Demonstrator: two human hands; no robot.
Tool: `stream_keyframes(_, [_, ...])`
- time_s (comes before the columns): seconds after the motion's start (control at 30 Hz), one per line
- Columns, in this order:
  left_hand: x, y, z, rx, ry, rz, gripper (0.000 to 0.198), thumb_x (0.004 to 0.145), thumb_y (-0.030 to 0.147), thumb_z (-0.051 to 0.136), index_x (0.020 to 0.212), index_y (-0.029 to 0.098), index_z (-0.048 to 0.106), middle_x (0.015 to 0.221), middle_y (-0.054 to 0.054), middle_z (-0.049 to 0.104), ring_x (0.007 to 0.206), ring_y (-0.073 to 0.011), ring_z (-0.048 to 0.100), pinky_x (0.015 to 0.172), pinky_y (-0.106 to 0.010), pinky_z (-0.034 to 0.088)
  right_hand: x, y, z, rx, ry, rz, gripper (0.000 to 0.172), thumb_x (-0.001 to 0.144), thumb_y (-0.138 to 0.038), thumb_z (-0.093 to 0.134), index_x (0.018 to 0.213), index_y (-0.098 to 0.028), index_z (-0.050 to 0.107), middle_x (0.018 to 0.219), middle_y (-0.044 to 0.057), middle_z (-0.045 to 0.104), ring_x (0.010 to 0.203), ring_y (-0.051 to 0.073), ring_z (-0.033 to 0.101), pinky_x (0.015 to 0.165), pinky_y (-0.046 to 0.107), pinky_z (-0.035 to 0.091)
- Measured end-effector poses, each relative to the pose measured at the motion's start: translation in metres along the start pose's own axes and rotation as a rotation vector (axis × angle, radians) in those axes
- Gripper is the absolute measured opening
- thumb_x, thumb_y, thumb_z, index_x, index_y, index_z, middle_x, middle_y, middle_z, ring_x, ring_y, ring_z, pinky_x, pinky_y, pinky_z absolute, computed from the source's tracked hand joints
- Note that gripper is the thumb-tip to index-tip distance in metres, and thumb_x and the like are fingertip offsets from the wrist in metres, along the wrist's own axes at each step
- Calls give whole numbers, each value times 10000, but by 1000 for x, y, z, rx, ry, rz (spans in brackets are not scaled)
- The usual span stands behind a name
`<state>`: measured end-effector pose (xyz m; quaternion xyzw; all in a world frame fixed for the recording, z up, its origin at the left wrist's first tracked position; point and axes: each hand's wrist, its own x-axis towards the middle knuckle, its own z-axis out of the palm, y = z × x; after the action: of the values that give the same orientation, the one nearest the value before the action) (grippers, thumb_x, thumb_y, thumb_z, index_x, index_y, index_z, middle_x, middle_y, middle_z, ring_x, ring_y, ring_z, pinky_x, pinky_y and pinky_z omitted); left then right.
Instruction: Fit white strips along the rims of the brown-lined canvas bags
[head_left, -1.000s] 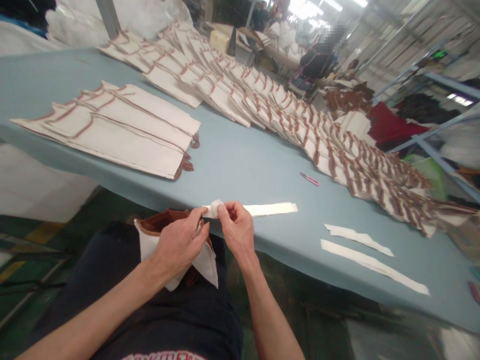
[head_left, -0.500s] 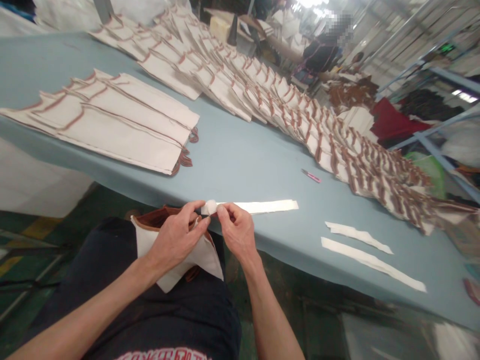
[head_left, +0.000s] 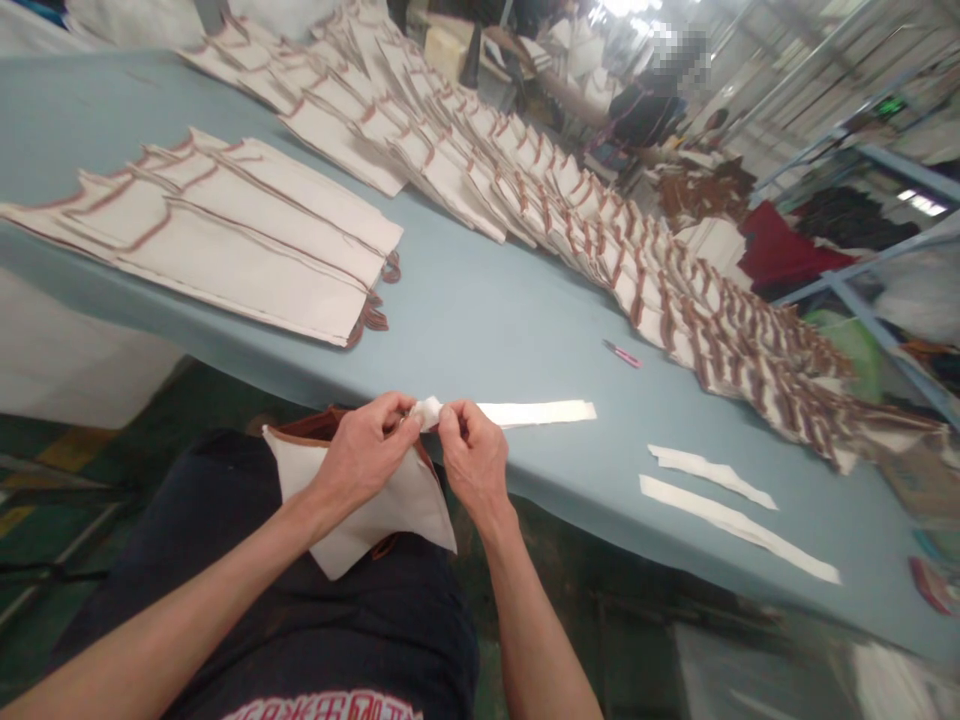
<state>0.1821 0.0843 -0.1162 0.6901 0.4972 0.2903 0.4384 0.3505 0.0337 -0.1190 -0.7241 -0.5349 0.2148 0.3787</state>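
Observation:
A cream cloth piece with a brown edge [head_left: 382,500] hangs over my lap below my hands. My left hand [head_left: 370,445] pinches the top of this piece near a small white wad [head_left: 427,412]. Close on the right, my right hand [head_left: 474,452] has its fingers pressed together at the wad's other side; the small thing between them is mostly hidden. From behind my right hand a white strip [head_left: 540,412] runs along the table's near edge.
Two white strips [head_left: 739,525] lie right on the blue-green table [head_left: 480,310]. Pink-handled snips [head_left: 622,354] lie mid-table. Cream pieces [head_left: 247,250] are stacked left; long overlapping rows [head_left: 570,210] line the far side. A person [head_left: 641,110] is in the background.
The white wad has been squeezed narrower between my fingers, and my left hand has moved slightly right, closer to my right hand. The camera view has shifted slightly.

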Motion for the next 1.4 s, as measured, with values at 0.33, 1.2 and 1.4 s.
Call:
stream_keyframes(0.33, [-19,-6,-13,170,173,-31,462,1057,478,523,1280,163,778,632,44,700,605,-230,700,674,-320,527,0,5,1,0,53,20,384,1158,-503,396,892,-297,581,770,3,699,752,233,665,743,344,481])
stream_keyframes(1.2, [-19,34,5,905,-278,20,562,1210,291,507,1749,197,633,1078,-191,953,1012,-428,936,773,-418,676,4,8,1,444,174,127,428,1085,-602,595,818,-269,618,700,-28,672,677,183,616,688,303,497])
stream_keyframes(1.4, [-18,25,-1,932,-273,18,601,1200,289,492,1790,244,598,1024,-197,947,958,-455,930,728,-431,653,24,38,-32,731,353,270,407,1053,-619,653,909,-239,662,738,-28,727,636,151,658,508,227,460])
